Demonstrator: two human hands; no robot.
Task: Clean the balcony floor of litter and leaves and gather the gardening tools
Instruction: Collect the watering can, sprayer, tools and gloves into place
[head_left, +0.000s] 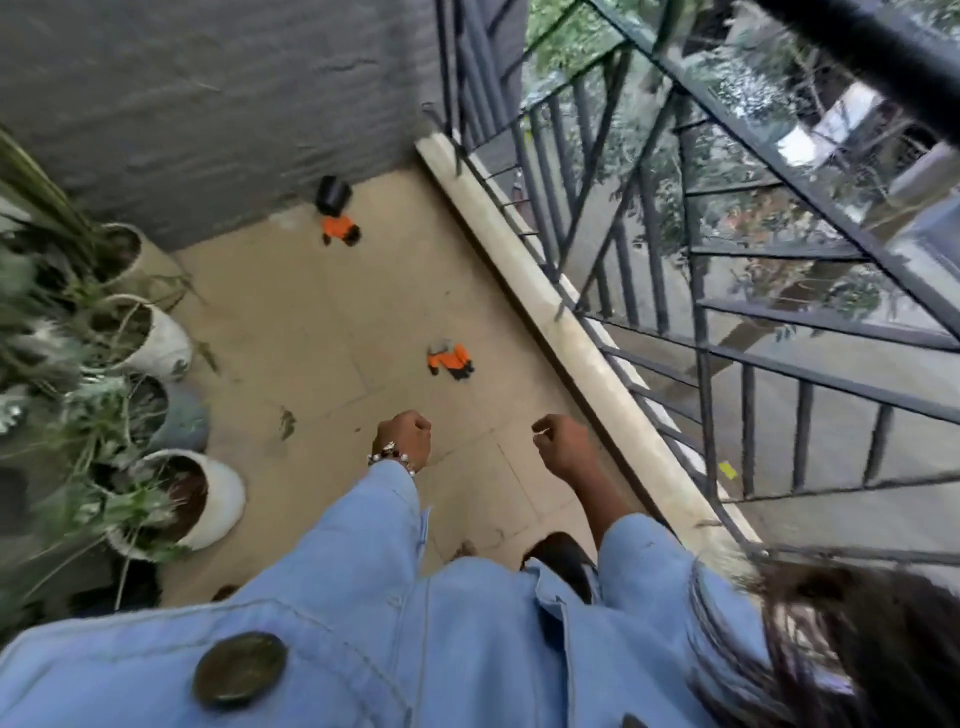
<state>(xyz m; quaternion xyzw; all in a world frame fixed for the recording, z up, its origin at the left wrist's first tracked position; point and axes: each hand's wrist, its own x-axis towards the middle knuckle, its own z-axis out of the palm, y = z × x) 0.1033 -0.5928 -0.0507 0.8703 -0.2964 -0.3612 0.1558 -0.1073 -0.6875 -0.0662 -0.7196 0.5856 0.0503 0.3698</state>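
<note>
Balcony floor, beige tile, fills most of the view, bounded by a grey wall at the far end and a dark metal railing on a pale kerb along the right side. Row of potted plants lines the left edge, probably kept there out of the walkway; foliage is blurred. Person stands looking down, denim jacket filling the bottom. Both hands are held out in front at about the same height: left hand, beaded bracelet at the wrist, is clenched and holds nothing visible; right hand is likewise curled into a fist, apparently empty, though a small light spot by the thumb is too small to tell. Task items lie ahead on the floor: small black pot tipped over near the wall, far orange glove touching it, near orange glove mid-floor near the kerb, a leaf scrap left of the hands. Nothing is gathered yet, judging by the layout.
</note>
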